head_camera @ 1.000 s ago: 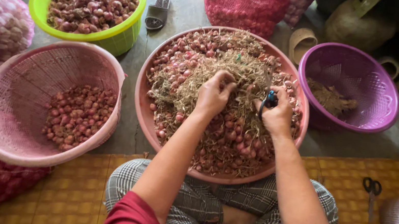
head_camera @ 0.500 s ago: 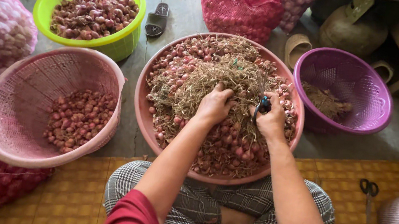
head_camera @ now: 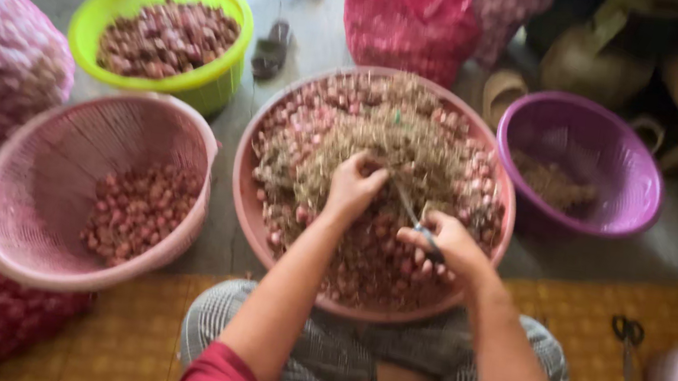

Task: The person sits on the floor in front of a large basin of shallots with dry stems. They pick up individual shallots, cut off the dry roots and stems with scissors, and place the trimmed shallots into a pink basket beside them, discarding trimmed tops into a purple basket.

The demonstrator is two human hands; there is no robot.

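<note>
While I sit on the floor, my big bowl (head_camera: 243, 204) of small red onions (head_camera: 365, 259) is right before me. My left hand (head_camera: 354, 187) grips a bunch of dry stems (head_camera: 335, 155) in it. My right hand (head_camera: 447, 245) holds scissors (head_camera: 414, 218) just beside.

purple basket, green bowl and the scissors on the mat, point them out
purple basket (head_camera: 633, 159): head view, right inner wall
green bowl (head_camera: 211, 88): head view, front right outer wall
scissors (head_camera: 626, 333): head view, black handles
</note>
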